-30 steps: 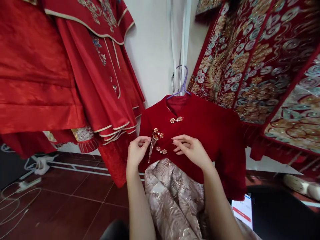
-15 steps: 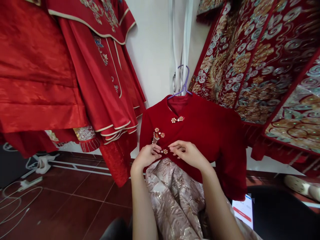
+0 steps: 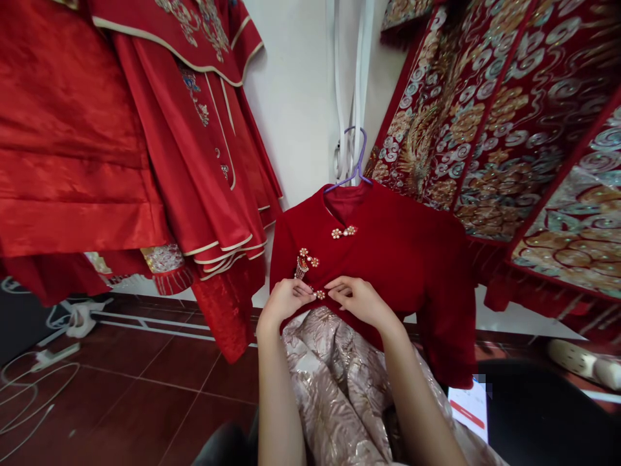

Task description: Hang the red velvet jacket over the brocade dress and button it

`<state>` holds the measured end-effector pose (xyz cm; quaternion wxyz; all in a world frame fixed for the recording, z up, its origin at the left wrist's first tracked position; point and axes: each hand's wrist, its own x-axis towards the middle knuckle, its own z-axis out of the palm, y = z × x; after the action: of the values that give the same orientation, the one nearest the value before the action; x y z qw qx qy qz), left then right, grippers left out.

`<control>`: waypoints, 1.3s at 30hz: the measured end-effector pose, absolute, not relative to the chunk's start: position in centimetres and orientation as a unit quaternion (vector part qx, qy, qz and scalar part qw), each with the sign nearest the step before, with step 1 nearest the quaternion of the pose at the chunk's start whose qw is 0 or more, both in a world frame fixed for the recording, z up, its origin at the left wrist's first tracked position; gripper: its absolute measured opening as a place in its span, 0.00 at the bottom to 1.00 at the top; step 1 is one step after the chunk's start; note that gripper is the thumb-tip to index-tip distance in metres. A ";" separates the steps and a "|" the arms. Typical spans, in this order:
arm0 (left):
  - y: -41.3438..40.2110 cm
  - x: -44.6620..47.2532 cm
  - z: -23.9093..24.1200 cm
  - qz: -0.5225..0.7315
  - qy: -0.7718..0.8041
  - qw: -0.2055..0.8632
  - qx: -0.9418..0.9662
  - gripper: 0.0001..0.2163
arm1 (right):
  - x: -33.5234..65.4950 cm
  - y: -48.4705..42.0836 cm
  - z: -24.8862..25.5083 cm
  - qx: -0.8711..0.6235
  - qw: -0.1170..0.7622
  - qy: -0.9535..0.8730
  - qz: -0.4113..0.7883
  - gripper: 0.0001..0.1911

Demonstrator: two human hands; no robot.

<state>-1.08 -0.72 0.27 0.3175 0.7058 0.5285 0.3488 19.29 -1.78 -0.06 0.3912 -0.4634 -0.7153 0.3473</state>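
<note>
A dark red velvet jacket hangs on a purple hanger in front of me. Pearl clasps close its front, and a tasselled brooch sits below the collar. My left hand and my right hand meet at the lowest pearl clasp, fingers pinched on it from both sides. Under the jacket hangs a pale gold brocade skirt, between my forearms.
Red embroidered garments hang at the left. Heavily embroidered red and gold robes hang at the right. White cables lie on the dark red tiled floor. A black chair back and a white paper are at lower right.
My left hand dropped from the jacket's edge beside the brooch tassel and moved right to the lowest clasp. My right hand slid left to meet it there. The tassel is now hidden behind my left hand.
</note>
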 end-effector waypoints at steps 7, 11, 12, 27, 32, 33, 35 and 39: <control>-0.4 -1.0 -0.1 0.364 0.516 0.310 0.711 0.13 | 18.4 -1.3 -0.5 -0.469 0.387 -0.696 0.383 0.11; 0.0 -0.7 -0.4 0.395 0.495 0.354 0.689 0.11 | 18.4 -1.3 -0.5 -0.457 0.391 -0.692 0.401 0.12; 0.1 -0.7 -0.5 0.401 0.487 0.367 0.684 0.11 | 18.4 -1.3 -0.6 -0.455 0.393 -0.694 0.397 0.12; -0.1 -0.7 -0.7 0.388 0.488 0.377 0.685 0.12 | 18.4 -1.2 -0.7 -0.453 0.395 -0.714 0.360 0.12; -0.4 -1.0 -0.5 0.387 0.467 0.404 0.685 0.11 | 18.3 -1.3 -0.6 -0.451 0.393 -0.715 0.361 0.11; -0.4 -1.0 -0.5 0.388 0.471 0.399 0.685 0.11 | 18.2 -1.4 -0.5 -0.451 0.393 -0.716 0.361 0.11; -0.3 -0.9 -0.5 0.389 0.481 0.384 0.685 0.12 | 18.2 -1.4 -0.4 -0.450 0.393 -0.716 0.360 0.11; -0.2 -0.9 -0.7 0.385 0.486 0.377 0.688 0.12 | 18.3 -1.4 -0.4 -0.451 0.394 -0.719 0.353 0.10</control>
<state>-0.86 -0.20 -0.70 0.3766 0.6881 0.4862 0.3850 18.32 -1.41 -0.45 0.3937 -0.4509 -0.7190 0.3531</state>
